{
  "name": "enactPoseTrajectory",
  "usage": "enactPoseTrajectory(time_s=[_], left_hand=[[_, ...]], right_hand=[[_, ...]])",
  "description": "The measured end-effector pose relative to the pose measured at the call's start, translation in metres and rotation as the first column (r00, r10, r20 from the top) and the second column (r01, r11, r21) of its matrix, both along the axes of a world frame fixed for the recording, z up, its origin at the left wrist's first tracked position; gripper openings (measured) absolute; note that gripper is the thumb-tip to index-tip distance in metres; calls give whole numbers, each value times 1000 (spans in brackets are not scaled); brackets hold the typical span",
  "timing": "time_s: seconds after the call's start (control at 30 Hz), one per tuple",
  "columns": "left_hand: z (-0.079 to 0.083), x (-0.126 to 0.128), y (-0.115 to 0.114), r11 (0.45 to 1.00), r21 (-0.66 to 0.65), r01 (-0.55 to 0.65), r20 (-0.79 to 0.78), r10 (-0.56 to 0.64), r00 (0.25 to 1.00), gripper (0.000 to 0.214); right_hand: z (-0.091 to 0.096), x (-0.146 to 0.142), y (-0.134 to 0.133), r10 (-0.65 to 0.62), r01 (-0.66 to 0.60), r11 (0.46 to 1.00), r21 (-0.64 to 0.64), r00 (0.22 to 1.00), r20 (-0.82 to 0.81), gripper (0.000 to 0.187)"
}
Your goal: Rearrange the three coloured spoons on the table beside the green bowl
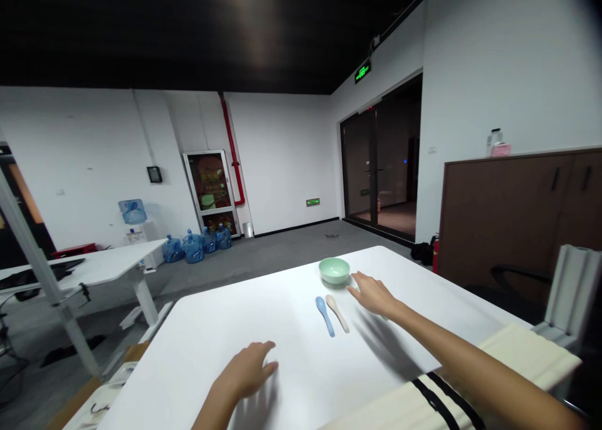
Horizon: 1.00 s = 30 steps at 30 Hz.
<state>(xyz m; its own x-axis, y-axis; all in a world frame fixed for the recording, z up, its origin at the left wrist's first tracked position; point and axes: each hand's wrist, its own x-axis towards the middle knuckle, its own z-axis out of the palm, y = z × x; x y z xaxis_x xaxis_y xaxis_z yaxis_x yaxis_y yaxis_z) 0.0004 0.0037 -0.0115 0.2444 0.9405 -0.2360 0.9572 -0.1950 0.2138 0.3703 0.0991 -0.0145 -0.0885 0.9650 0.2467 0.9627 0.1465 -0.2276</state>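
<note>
A pale green bowl (pixel 334 271) stands upright on the white table (pixel 226 311), near its far edge. In front of it lie a blue spoon (pixel 325 316) and a beige spoon (pixel 337 313), side by side. Just right of the bowl is my right hand (pixel 374 294), thumb and forefinger apart. A bit of something light green peeks out under this hand; most of it is covered, so I cannot tell its kind. My left hand (pixel 248 368) hovers over the near part of the table, fingers apart and holding nothing, left of the spoons.
Cream cloth with black stripes (pixel 435 398) lies along the near right edge. A brown cabinet (pixel 508 210) and a dark chair (pixel 512 279) stand to the right. At the left are another white table (pixel 113 261), a metal post (pixel 42 254) and several blue water jugs (pixel 192 247).
</note>
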Motion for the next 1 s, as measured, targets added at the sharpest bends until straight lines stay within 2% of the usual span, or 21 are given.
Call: enactPoseTrajectory(time_s=[0.13, 0.23, 0.57, 0.8, 0.9, 1.0], left_hand=[[-1, 0, 0, 1000, 14, 4, 9, -4, 1000, 59], [-1, -1, -1, 1000, 15, 3, 13, -4, 1000, 60], [2, -1, -1, 1000, -5, -1, 13, 1, 1000, 60], [-1, -2, 0, 1000, 4, 3, 30, -3, 1000, 60], [-3, -2, 1, 1000, 7, 9, 31, -9, 999, 61], [-3, -2, 0, 1000, 20, 14, 22, -15, 1000, 60]], right_hand=[[-17, 17, -1, -97, 97, 995, -2, 995, 39, 53], [-26, 24, 0, -116, 117, 993, -25, 993, 20, 51], [-29, 28, -2, -148, 148, 988, -54, 989, 7, 44], [-23, 6, 3, -91, 92, 994, -55, 996, 12, 41], [-23, -13, 13, -53, 55, 990, -126, 998, 19, 39], [-31, -34, 25, -56, 62, 970, -235, 998, 35, 38]])
